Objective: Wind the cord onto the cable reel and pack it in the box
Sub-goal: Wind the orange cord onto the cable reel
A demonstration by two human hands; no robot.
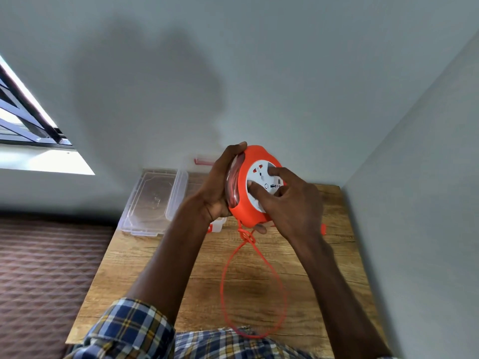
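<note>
Behind, box [217,225] mostly hidden by left hand [220,185].

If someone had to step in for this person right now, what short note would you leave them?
Left hand: wrapped around the rim of the orange cable reel, holding it up off the wooden table.
Right hand: fingers pressed on the reel's white socket face, placed to turn it.
Cord: some is wound inside the reel; a long orange loop hangs from it and lies on the table, with a tangle just under the reel.
Box: the clear lid lies on the table at left; the box itself is mostly hidden behind the hands.
Left: wind in the loose loop, put the reel in the box.
</note>
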